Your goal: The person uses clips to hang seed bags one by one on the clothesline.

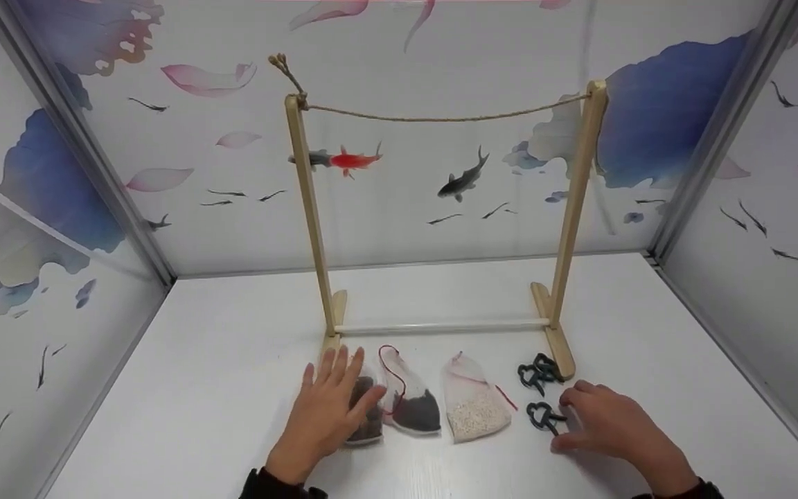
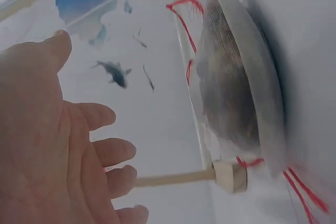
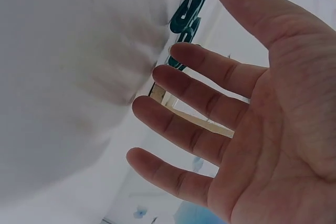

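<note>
With fingers spread, my left hand (image 1: 323,409) is over a mesh drawstring bag (image 1: 369,433) of dark brown contents and partly covers it. In the left wrist view a gap shows between the fingers and that bag (image 2: 226,77). Beside it lie a second bag (image 1: 416,414) with black filling and a red cord, and a third bag (image 1: 476,416) with pale grains. My right hand (image 1: 614,424) holds nothing; its thumb and fingertips are right beside a dark green clip (image 1: 544,416). More dark green clips (image 1: 536,373) lie just behind it.
Behind the bags stands a wooden frame (image 1: 582,180) with a sagging twine line (image 1: 440,119) between its posts and a white bar (image 1: 440,326) low down. One frame foot (image 1: 560,353) reaches forward next to the clips. Printed panels (image 1: 454,208) enclose the white table (image 1: 233,326).
</note>
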Tool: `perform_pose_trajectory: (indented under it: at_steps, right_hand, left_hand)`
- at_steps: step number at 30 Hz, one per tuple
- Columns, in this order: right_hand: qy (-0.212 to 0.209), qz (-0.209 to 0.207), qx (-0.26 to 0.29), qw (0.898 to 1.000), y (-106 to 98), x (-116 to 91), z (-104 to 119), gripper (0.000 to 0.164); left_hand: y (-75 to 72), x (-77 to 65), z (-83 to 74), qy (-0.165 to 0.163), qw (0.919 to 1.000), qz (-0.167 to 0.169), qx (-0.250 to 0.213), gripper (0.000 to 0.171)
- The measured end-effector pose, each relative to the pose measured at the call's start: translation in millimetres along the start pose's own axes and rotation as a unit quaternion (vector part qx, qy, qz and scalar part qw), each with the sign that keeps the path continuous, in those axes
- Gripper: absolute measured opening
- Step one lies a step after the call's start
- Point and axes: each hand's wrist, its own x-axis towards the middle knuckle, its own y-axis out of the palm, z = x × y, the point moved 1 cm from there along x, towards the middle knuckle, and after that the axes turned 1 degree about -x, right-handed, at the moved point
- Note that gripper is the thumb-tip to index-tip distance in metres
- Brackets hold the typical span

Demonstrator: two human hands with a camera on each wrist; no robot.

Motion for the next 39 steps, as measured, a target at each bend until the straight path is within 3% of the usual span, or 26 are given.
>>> perform_pose_trajectory:
  at_steps: [5,11,15,19,22,25,29,35,39]
  right_hand:
    - [-0.010,-0.006,-0.015,1.000,0.0,1.0,3.3,0.058]
    - [-0.020,0.000,-0.035,0.999,1.0,4.1,7.6,0.054]
    - [-0.037,-0.010,-0.042,0.998,1.8,5.2,11.2,0.046]
    - [-0.035,0.004,-0.037,0.999,-0.2,6.9,12.1,0.045]
    - [-0.027,0.020,-0.037,0.999,-1.9,8.6,11.0,0.045]
    - [-0.028,0.026,-0.043,0.998,-1.8,10.6,9.8,0.042]
    - [-0.032,0.030,-0.046,0.998,-0.5,12.5,8.8,0.039]
    - [-0.057,0.009,-0.038,0.998,-3.7,8.5,6.6,0.033]
    - [-0.073,-0.002,-0.037,0.997,-6.7,4.5,5.2,0.030]
  left_hand:
    - [10.2,18.1,-27.8,0.078,0.9962,0.040,-0.003,0.079]
    - [28.3,36.6,-53.7,0.105,0.9890,0.104,0.002,0.081]
    - [40.4,51.5,-65.5,0.104,0.9841,0.143,0.011,0.076]
    - [46.6,67.2,-75.0,0.074,0.9780,0.193,0.026,0.071]
    - [50.6,76.7,-80.0,0.043,0.9758,0.211,0.038,0.069]
    - [58.1,81.5,-81.7,0.023,0.9787,0.194,0.064,0.064]
    - [67.5,82.8,-84.1,0.006,0.9861,0.139,0.090,0.057]
    - [73.3,84.6,-88.6,-0.025,0.9942,0.094,0.047,0.047]
    - [76.9,84.9,-87.7,-0.031,0.9962,0.078,0.022,0.027]
